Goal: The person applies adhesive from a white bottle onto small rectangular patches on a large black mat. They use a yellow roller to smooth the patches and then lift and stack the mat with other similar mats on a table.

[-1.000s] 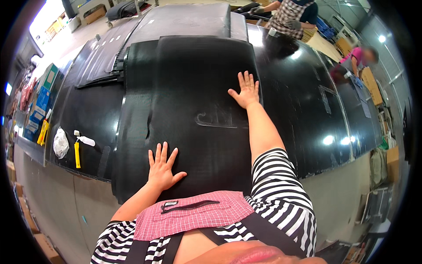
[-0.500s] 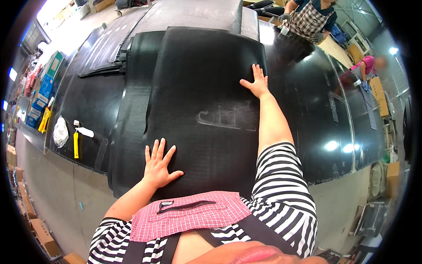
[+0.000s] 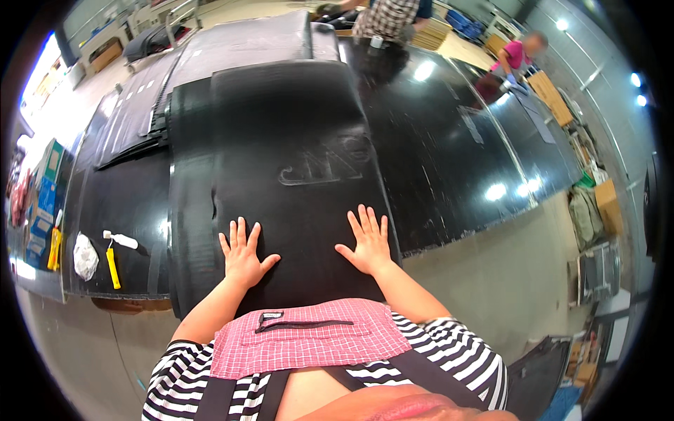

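Observation:
Both palms lie flat on a large black flexible sheet (image 3: 281, 119) that resembles rubber or plastic. My left hand (image 3: 243, 258) rests with spread fingers on its near left part. Level with it, my right hand (image 3: 368, 244) is spread close to the sheet's right edge, and neither hand grips anything. Pale scrawled marks (image 3: 319, 172) show on the surface beyond my hands. Another black sheet (image 3: 189, 154) sticks out from underneath along the left side. The near edge of the top sheet meets my pink checked apron (image 3: 309, 344).
The sheets lie on a wide glossy black table (image 3: 449, 175). A yellow-handled tool (image 3: 114, 268), a white bottle (image 3: 125, 241) and a crumpled white bundle (image 3: 86, 257) sit at left. Grey sheets (image 3: 239, 45) are piled beyond. Two people work across the table, one in pink (image 3: 516, 56).
My right hand has come back from the sheet's far right side toward me. My left hand stays flat near the front. The view has turned, and the checked-apron person opposite has shifted.

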The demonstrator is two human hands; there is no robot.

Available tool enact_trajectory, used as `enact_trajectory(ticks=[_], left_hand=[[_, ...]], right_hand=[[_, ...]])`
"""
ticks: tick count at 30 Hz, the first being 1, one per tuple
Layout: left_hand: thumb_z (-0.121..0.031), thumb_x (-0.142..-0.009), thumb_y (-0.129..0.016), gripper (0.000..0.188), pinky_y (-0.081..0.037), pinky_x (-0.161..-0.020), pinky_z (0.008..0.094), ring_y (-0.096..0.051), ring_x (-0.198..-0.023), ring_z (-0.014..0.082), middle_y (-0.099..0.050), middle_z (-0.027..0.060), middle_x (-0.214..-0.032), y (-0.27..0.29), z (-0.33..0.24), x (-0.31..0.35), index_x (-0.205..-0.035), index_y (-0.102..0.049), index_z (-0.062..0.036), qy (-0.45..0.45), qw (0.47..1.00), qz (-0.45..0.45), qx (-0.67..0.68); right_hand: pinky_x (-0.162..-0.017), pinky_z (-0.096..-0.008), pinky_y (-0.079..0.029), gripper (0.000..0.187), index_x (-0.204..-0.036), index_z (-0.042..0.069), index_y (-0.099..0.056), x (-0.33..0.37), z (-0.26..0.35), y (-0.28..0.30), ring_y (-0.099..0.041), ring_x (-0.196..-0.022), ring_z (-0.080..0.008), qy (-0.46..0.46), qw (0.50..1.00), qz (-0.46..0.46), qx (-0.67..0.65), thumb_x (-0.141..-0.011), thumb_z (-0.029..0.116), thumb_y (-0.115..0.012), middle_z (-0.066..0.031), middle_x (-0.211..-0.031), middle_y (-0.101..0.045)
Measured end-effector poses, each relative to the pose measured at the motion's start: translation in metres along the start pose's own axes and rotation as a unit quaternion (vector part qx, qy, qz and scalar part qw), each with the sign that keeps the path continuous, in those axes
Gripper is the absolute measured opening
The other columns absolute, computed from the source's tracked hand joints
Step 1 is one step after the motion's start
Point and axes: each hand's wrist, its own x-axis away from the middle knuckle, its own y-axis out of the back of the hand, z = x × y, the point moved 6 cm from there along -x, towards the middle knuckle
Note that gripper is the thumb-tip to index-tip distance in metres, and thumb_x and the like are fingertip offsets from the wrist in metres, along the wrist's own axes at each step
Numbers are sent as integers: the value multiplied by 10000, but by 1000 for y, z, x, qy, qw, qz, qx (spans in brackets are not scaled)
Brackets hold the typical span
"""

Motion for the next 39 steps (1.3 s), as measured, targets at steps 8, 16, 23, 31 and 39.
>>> enact_trajectory(ticks=[8, 16, 23, 31, 39], left_hand=[[-652, -868, -653, 938, 14, -1240, 587, -23, -1579, 370, -109, 209, -1694, -1, -4, 2, -1597, -328, -160, 4, 1000, 3, 7], [-696, -895, -575, 931, 11, -1235, 604, -15, -1577, 388, -115, 220, -1691, -7, 1, 6, -1610, -298, -168, -12, 1000, -15, 15], [-710, -899, -557, 932, 21, -1236, 600, -10, -1578, 385, -108, 219, -1693, -8, 4, 8, -1611, -298, -167, -11, 1000, -13, 12], [-641, -907, -600, 921, 13, -1242, 577, -32, -1579, 381, -108, 211, -1698, -1, -5, 13, -1615, -287, -142, -2, 1000, -2, 11], [-605, -927, -585, 899, 22, -1247, 567, -14, -1581, 373, -79, 201, -1705, -6, -10, 18, -1622, -259, -138, -1, 1000, 19, -5]], right_hand=[[-1265, -544, 7, 945, -1627, 178, -256, 0, -7, 2, -50, -1588, -298, -4, 999, -39, -8, -900, 702, -555, -121, -1713, -117], [-1264, -544, 0, 927, -1624, 194, -270, 6, -5, -5, -67, -1590, -278, -7, 999, -48, 7, -890, 649, -607, -88, -1719, -121], [-1263, -544, 2, 906, -1624, 203, -271, 4, -2, -6, -70, -1589, -278, -8, 999, -51, 15, -906, 661, -580, -84, -1721, -112], [-1263, -546, 24, 933, -1634, 178, -227, 1, -7, -2, -30, -1591, -295, 3, 1000, -27, -8, -918, 690, -533, -119, -1719, -90], [-1262, -541, 57, 940, -1646, 200, -172, 5, -11, -4, 16, -1592, -285, -12, 1000, 6, -7, -928, 727, -472, -100, -1726, -33]])
